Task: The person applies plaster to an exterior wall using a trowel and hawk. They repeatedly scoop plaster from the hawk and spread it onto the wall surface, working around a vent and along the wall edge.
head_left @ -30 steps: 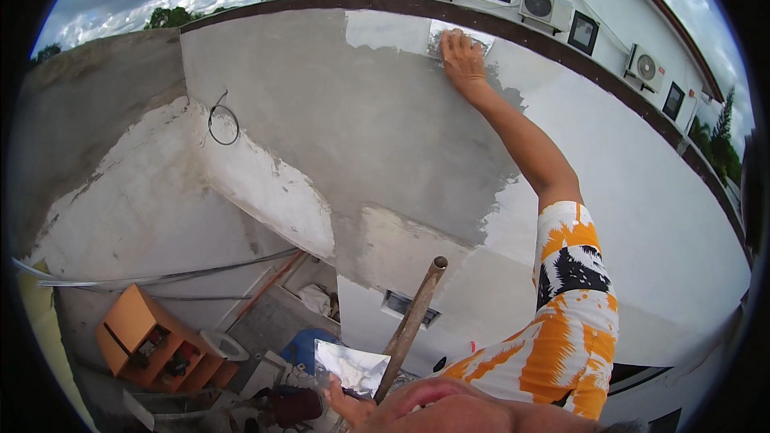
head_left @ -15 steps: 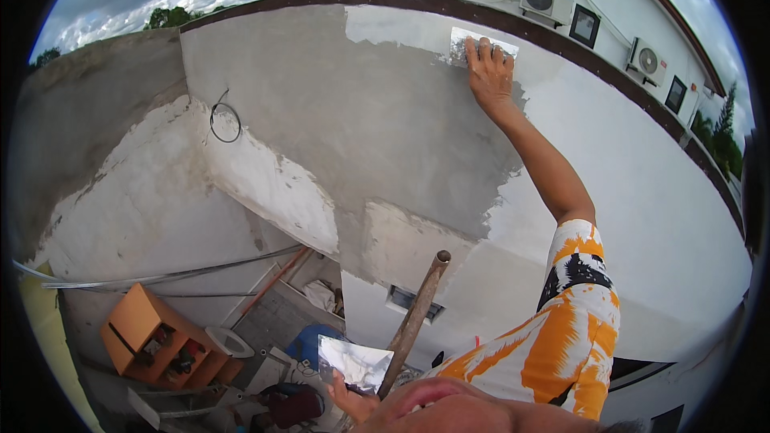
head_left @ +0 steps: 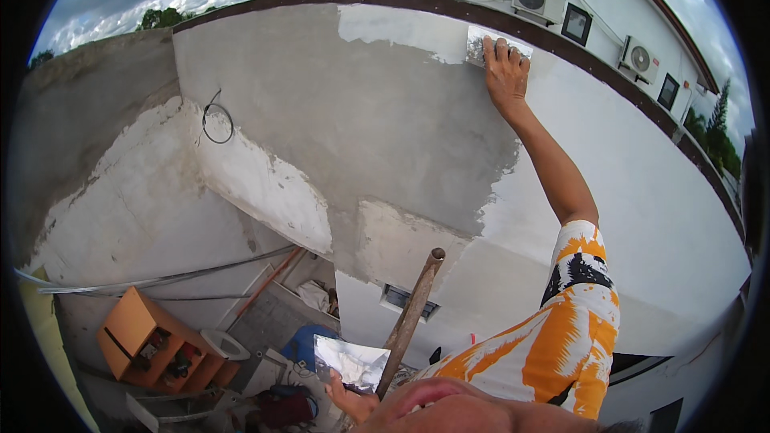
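Observation:
My right hand (head_left: 507, 84) is raised with the arm outstretched, its fingers closed over a thin, shiny metal scraper blade (head_left: 475, 42). The blade lies against the upper wall (head_left: 401, 128), just under the dark coping. Around it, white coating meets the grey surface along a ragged edge. Low in front of me, my left hand (head_left: 350, 402) grips a flat metal plate (head_left: 354, 362) from beneath. White putty is smeared over that plate. Its grip is partly hidden by the plate.
A rusty pole (head_left: 411, 321) rises close to the plate. A cable loop (head_left: 218, 122) hangs from the wall at left. Far below stand an orange cabinet (head_left: 148, 337), a blue item (head_left: 303, 346) and clutter. Air-conditioner units (head_left: 539, 0) hang on the building beyond the coping.
My right hand and the blade have slid slightly right along the top of the wall. My left hand and the plate stay nearly in place; the view has shifted a little.

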